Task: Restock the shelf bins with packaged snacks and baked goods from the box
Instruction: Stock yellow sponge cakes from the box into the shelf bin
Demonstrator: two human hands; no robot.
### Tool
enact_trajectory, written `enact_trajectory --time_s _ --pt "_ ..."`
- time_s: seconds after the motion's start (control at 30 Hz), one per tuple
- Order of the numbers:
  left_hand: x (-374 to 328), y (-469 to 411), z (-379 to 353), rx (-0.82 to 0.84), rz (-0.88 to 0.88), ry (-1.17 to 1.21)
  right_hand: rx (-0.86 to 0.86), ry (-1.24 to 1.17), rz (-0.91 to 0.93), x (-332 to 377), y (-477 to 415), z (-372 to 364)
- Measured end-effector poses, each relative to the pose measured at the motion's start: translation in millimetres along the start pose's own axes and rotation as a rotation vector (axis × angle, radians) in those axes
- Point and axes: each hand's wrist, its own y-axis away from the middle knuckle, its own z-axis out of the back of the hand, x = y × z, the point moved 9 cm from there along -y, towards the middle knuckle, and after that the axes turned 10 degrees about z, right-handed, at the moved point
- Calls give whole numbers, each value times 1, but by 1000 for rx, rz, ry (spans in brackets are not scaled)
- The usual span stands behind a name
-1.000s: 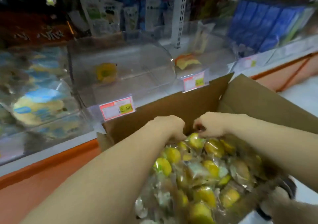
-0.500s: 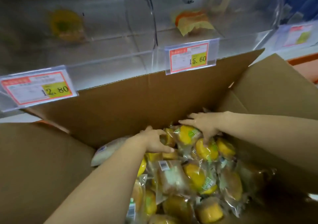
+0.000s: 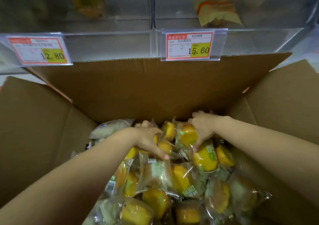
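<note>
An open cardboard box (image 3: 141,93) holds several clear-wrapped yellow cakes (image 3: 181,178). My left hand (image 3: 148,140) reaches into the pile at the far side and curls around a wrapped cake (image 3: 164,146), thumb on its near side. My right hand (image 3: 202,128) grips another wrapped yellow cake (image 3: 188,135) beside it. Above the box stand two clear shelf bins: the left bin (image 3: 107,39) has one yellow cake (image 3: 87,1) at its back, the right bin (image 3: 259,38) has an orange-and-yellow packet (image 3: 217,12).
Price tags hang on the bin fronts, 12.80 (image 3: 38,51) on the left and 15.60 (image 3: 189,46) on the right. Box flaps stand up on the left (image 3: 31,129) and right (image 3: 284,100). A pale wrapped bun (image 3: 110,128) lies at the pile's far left.
The view has dropped and closed in on the box. Both hands went from resting over the pile to curling around wrapped cakes at its far side.
</note>
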Motion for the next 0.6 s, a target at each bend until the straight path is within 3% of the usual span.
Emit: enact_trajectory --time_s 0.23,0.43,0.6 --pt "-8 42 -23 45 -49 -248 -161 -355 73 17 19 -20" --pt "5 54 -53 -28 23 -231 -257 -131 101 49 38 -35" --pt "3 57 -57 -89 31 -168 -378 -115 109 51 48 -40"
